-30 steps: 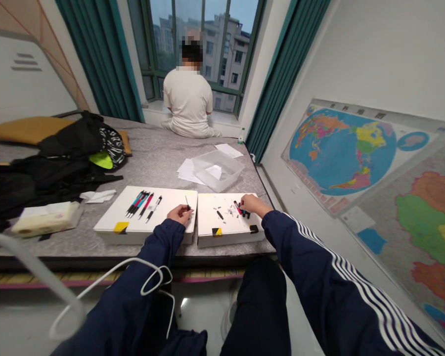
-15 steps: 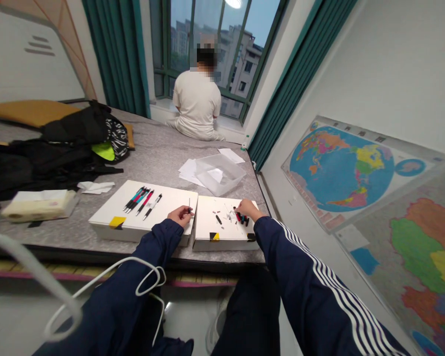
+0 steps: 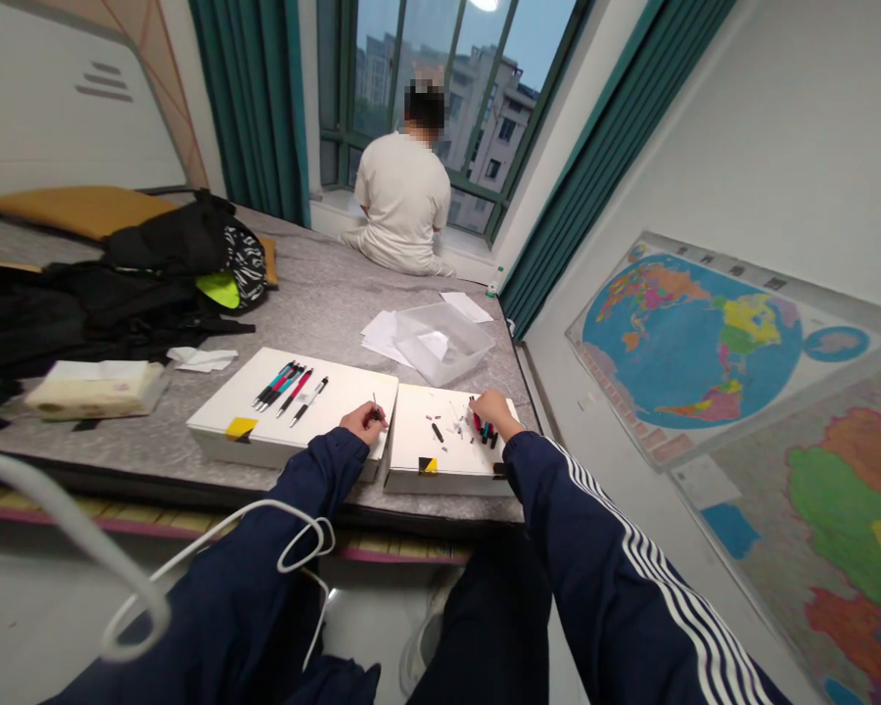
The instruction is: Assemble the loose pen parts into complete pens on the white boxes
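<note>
My left hand (image 3: 361,423) pinches a thin dark pen part (image 3: 374,406) upright, above the right edge of a white flat box (image 3: 294,436). On that box lie several finished pens (image 3: 288,390) in black, red and teal. My right hand (image 3: 494,410) sits over a second white box (image 3: 430,470), its fingertips at a cluster of red and black pen parts (image 3: 483,431). Whether those fingers grip a part is hidden. Small loose pen pieces (image 3: 447,426) are scattered between my hands.
Both boxes stand on a grey mattress (image 3: 323,304). Behind them are a transparent plastic tub (image 3: 441,343) and loose paper (image 3: 382,333). A tissue pack (image 3: 97,390) and black bags (image 3: 154,274) lie left. A white cable (image 3: 227,543) hangs near my left arm. A seated person (image 3: 402,201) faces the window.
The whole scene has shifted right and tilted in view as my head turned. My hands have stayed at nearly the same spots over the boxes, and the left hand still has the thin part.
</note>
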`<state>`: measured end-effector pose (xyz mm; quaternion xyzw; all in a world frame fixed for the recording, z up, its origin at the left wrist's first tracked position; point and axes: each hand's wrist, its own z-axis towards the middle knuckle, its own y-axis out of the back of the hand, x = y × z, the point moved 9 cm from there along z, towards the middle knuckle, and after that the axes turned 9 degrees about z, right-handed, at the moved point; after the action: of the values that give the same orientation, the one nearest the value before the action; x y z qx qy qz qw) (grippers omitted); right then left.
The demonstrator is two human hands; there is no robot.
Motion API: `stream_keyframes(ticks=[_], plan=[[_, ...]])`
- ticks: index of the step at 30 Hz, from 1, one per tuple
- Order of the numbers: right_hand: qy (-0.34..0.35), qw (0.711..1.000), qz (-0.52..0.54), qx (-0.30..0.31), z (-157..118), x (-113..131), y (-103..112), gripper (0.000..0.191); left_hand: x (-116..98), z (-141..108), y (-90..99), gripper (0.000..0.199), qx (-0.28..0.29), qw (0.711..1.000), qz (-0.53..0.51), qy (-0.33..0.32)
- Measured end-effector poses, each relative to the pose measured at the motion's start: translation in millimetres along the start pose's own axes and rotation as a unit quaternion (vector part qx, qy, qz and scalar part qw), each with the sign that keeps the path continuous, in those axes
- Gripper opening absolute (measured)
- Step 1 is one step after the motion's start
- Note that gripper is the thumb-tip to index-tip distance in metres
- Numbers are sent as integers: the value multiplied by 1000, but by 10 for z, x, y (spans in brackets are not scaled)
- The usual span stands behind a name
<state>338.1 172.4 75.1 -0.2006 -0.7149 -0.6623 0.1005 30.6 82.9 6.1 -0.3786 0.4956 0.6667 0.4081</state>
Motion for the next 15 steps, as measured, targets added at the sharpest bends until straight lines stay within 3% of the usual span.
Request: stream_keyframes(ticks=[4,8,15], plan=[[10,977,208,44,-214,248,-65,18,46,17,-5,22,-3,1000,29,10],[-11,900,420,120,-527,647,-501,17,51,7,27,24,-18,998,63,16],[-76,783,607,115,-789,1065,-1236,26,-106,-61,28,33,-11,990,141,-3]])
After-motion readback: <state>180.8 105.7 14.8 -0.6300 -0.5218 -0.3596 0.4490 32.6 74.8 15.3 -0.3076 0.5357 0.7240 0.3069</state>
